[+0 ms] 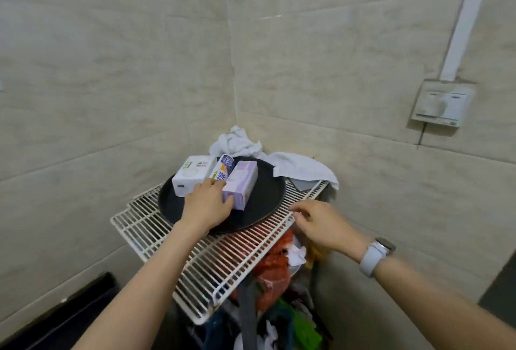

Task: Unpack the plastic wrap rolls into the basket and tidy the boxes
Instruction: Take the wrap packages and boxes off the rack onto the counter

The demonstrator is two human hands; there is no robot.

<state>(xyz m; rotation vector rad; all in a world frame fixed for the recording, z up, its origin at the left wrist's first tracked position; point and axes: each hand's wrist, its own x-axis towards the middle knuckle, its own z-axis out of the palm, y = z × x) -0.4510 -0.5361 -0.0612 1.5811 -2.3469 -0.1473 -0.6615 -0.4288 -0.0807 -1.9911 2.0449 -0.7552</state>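
Left hand (206,204) touching purple box (241,183) on round black tray (262,204), right hand (321,224) hovering over wire rack (195,263)

Three packages lie side by side on a round black tray (259,204). A white box (191,175) sits at the left, a lilac box (241,183) at the right, both closed and lying flat. Between them rests a wrapped roll (222,169) with blue and orange print.

White-coated wire rack (156,231), matt dark tray (268,199) — seemingly cardboard boxes (242,182)
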